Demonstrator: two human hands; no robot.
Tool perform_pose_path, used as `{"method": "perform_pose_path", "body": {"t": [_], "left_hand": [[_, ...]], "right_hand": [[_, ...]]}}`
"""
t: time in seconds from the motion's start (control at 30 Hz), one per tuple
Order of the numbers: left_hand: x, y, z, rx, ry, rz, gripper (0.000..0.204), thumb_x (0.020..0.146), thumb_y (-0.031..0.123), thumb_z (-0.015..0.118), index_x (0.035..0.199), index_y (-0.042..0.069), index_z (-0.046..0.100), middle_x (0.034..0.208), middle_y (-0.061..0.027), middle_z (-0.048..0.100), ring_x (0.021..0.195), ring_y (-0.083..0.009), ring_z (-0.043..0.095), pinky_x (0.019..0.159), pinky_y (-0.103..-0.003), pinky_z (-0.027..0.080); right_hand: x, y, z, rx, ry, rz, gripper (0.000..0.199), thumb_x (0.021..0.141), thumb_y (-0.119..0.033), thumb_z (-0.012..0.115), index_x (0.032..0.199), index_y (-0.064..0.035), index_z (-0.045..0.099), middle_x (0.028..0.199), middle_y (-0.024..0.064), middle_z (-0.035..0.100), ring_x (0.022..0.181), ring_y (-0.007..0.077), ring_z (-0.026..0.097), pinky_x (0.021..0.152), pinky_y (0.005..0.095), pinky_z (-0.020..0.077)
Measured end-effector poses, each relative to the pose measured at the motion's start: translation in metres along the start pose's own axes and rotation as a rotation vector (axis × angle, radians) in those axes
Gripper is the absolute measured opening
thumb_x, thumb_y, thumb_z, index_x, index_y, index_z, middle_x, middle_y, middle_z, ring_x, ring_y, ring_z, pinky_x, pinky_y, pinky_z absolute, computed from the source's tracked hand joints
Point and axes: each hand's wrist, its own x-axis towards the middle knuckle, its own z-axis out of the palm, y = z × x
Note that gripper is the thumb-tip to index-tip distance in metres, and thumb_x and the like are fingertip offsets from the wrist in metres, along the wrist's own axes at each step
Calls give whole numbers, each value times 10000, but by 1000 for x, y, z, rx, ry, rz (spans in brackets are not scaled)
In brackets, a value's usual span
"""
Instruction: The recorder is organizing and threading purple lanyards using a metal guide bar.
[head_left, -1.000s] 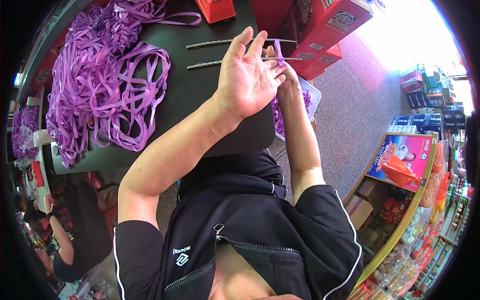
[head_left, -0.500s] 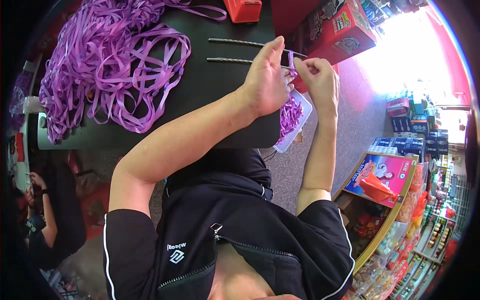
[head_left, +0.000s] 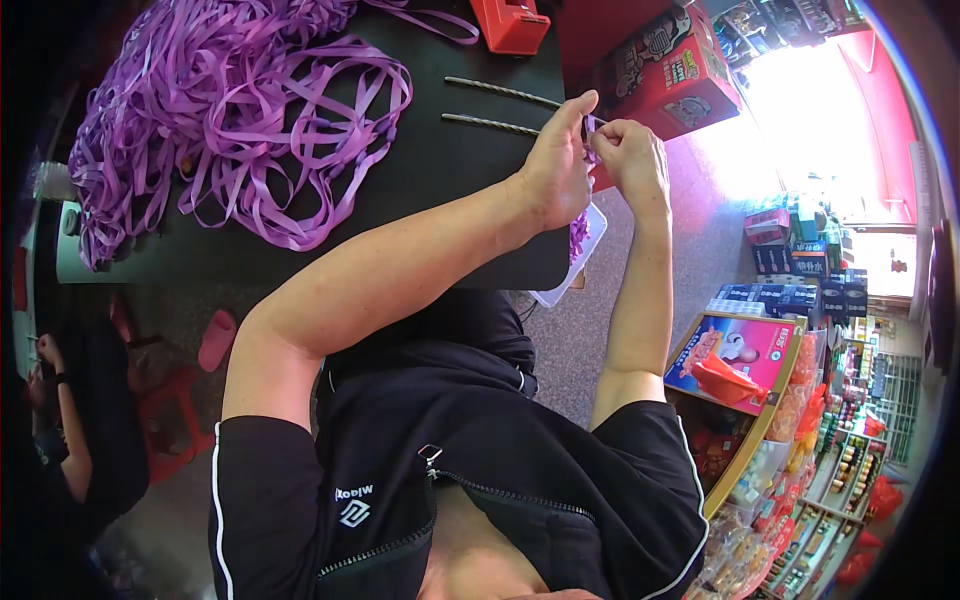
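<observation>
Since previous frame: fingers closed in further. Left hand (head_left: 553,175) and right hand (head_left: 630,160) both pinching small purple strip (head_left: 588,127), upright, past table's (head_left: 440,200) right edge. Clear tray (head_left: 590,235) beneath, purple bits inside. Ribbon pile (head_left: 230,120) at table's left; two rods (head_left: 495,108) lying toward right edge.
</observation>
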Motion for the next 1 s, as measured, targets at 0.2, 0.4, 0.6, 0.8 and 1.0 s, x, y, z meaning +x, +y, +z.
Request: {"method": "perform_pose_path", "body": {"t": [0.2,0.4,0.6,0.8,1.0], "left_hand": [[-2,2,3,4,-16,-5,915,817,636,450,1483,230,-29,972,-36,351,814,-148,334,738,-271,264],[-2,3,1,30,-42,4,896,816,649,436,1483,252,-13,1022,-48,359,831,-152,338,750,-271,264],[-6,2,5,36,-25,10,937,795,673,441,1482,240,-26,1346,-164,258,1033,-201,332,988,-316,177],[-3,1,3,31,-25,-8,955,791,674,443,1475,237,-59,1480,-235,69,1333,-304,166,1099,-405,-6],[-3,3,3,25,-98,3,951,797,666,441,1470,235,-75,1493,-259,-105,1400,-349,-80,1096,-445,-110]], "right_hand": [[12,0,-7,51,-106,-49,206,716,-214,633,740,-14,675,644,178,615,637,308,633,649,388,482],[26,14,-8,72,-201,-69,221,723,-222,647,729,-1,661,632,168,606,612,266,620,622,369,471],[25,46,2,232,-223,-40,248,740,-234,662,803,5,684,647,132,629,616,179,601,633,322,465],[30,65,15,367,-268,-59,253,752,-215,656,897,-12,701,731,120,674,672,166,620,664,304,471],[33,86,21,382,-179,-23,285,804,-274,613,935,-38,705,775,127,684,721,170,639,688,298,464]]}}
